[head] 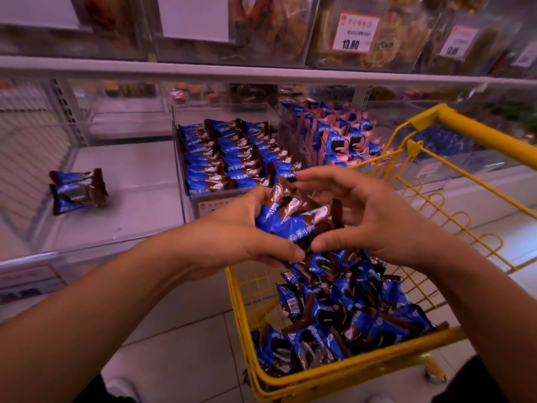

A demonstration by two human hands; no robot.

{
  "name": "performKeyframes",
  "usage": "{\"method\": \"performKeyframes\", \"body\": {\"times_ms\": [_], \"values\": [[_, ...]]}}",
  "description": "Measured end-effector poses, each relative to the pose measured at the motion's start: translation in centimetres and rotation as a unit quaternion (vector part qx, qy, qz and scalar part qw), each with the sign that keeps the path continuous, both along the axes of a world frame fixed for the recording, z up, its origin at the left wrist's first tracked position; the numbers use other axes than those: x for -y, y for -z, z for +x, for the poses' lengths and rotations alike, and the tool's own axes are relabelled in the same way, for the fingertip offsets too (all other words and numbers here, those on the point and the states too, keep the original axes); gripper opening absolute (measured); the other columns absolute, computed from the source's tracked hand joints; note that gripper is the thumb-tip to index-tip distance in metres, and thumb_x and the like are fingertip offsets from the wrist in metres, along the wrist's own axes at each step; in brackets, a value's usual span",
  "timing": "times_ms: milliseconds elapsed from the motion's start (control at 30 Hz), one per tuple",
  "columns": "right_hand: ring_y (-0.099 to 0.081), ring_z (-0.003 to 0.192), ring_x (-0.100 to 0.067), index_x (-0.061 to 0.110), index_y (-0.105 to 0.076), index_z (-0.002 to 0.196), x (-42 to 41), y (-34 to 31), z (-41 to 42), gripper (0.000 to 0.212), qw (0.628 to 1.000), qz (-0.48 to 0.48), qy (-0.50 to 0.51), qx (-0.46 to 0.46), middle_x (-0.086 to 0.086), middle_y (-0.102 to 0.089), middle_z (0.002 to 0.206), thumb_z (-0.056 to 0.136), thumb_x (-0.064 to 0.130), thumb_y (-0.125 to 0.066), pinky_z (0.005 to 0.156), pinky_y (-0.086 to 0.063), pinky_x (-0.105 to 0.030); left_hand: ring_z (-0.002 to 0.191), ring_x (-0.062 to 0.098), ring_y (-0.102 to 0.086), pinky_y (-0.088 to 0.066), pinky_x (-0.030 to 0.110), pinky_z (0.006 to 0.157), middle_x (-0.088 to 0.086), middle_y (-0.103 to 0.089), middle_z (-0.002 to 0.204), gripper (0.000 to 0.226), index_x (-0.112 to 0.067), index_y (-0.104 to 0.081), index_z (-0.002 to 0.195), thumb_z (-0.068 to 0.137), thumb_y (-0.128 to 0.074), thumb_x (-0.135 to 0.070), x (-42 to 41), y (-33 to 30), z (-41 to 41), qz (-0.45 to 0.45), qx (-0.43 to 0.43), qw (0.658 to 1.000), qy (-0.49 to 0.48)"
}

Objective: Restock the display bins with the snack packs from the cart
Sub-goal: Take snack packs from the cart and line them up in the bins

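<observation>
A person's left hand (244, 234) and right hand (369, 216) closed together around a small stack of blue-and-brown snack packs (293, 216), held above the near corner of a yellow wire cart (328, 376). The left hand's fingers curled under and around the stack's left side, thumb along its lower edge; the right hand cupped the other side, its fingertips (302, 177) touching the top of the stack and its thumb meeting the bottom.

Beneath the hands, a loose heap of matching packs (345, 309) filled the cart's basket. Just beyond the hands, a clear display bin (186, 199) held tidy rows of the same packs (232, 155), nearly full. To its right, a neighbouring bin carried blue-and-pink packs (340, 135) standing on edge. To the left, a broad clear bin (122, 181) held only two packs (78, 190), lying together near its left wall.

On the shelf above, bagged goods sat behind a white price tag reading 13.80 (354, 32). Pale floor tiles (174, 344) lay below the cart.
</observation>
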State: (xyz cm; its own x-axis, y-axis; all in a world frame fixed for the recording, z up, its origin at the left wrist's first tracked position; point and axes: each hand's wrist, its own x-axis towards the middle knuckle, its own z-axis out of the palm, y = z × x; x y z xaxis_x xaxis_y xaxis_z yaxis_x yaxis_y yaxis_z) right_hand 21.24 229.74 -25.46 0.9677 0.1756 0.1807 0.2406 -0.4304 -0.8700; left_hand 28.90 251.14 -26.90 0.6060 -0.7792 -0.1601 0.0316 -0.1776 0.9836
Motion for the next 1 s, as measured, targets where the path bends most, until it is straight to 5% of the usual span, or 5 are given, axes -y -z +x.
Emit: {"method": "performKeyframes", "body": {"times_ms": [400,533,667,800,1000], "values": [[-0.069,0.088,-0.010,0.006,-0.059,0.115,-15.7,-6.3,11.1,0.059,0.971,-0.089,-0.220,-0.013,-0.006,-0.075,0.103,0.061,0.005,-0.082,0.076,-0.057,-0.023,0.059,0.013,-0.066,-0.054,0.029,0.050,0.014,-0.064,0.105,0.084,-0.019,-0.037,0.104,0.045,-0.092,0.003,-14.5,-4.1,3.4,-0.040,0.143,0.951,-0.270],[-0.066,0.076,-0.013,0.008,-0.065,0.100,-20.8,-4.0,17.4,0.042,0.976,0.069,-0.180,-0.106,-0.005,-0.070,0.083,0.060,0.004,-0.073,0.065,-0.058,-0.024,0.073,0.012,-0.070,-0.058,0.033,0.066,0.002,-0.074,0.086,0.043,-0.016,-0.060,0.095,0.068,-0.088,-0.034,-21.9,-4.6,5.8,0.024,0.344,0.864,-0.366],[-0.062,0.081,-0.016,0.011,-0.071,0.102,-25.3,0.2,23.1,0.027,0.977,-0.029,-0.103,-0.185,-0.006,-0.068,0.083,0.076,0.013,-0.076,0.074,-0.053,-0.029,0.087,0.002,-0.065,-0.051,0.034,0.083,-0.010,-0.071,0.088,0.020,-0.022,-0.071,0.085,0.084,-0.070,-0.042,-29.0,-3.9,8.0,0.177,0.528,0.768,-0.317],[-0.067,0.070,-0.013,0.012,-0.071,0.092,-29.6,4.6,26.1,0.023,0.969,-0.052,-0.047,-0.237,-0.005,-0.072,0.080,0.072,0.016,-0.082,0.066,-0.058,-0.025,0.091,0.006,-0.060,-0.045,0.016,0.081,0.000,-0.067,0.094,0.019,-0.016,-0.073,0.074,0.076,-0.063,-0.032,-30.6,-1.6,9.0,0.201,0.538,0.783,-0.241],[-0.065,0.082,-0.014,0.018,-0.069,0.096,-30.7,7.4,28.0,0.050,0.965,-0.237,-0.040,-0.105,0.002,-0.069,0.093,0.056,0.032,-0.096,0.071,-0.054,-0.026,0.092,0.024,-0.062,-0.050,0.040,0.077,0.009,-0.063,0.092,0.020,-0.007,-0.061,0.060,0.066,-0.051,-0.024,-30.2,0.8,10.2,0.119,0.542,0.809,-0.197]]}}
